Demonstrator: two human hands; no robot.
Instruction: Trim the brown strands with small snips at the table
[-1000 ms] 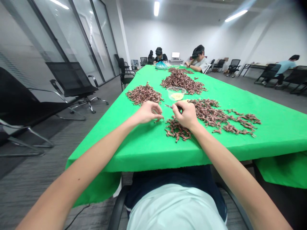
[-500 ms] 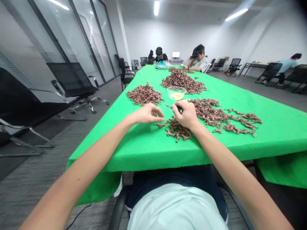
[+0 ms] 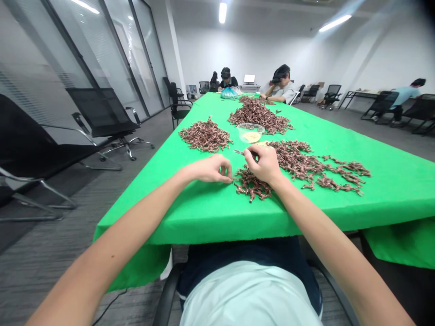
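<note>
Now, metal tweezers (image 3: 239, 152) are held firmly by the right hand (image 3: 265, 164); the left hand (image 3: 207, 170) is pinched at the nearest heap's edge, any hold unclear. Those reddish-brown sprigs (image 3: 251, 184) seem light, brittle, best taken singly.

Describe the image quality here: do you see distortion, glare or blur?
In the head view, wide-angle distortion bends the tall glass partition wall and stretches the bare left forearm; the long white ceiling light glares, and the top right corner falls dark.
</note>
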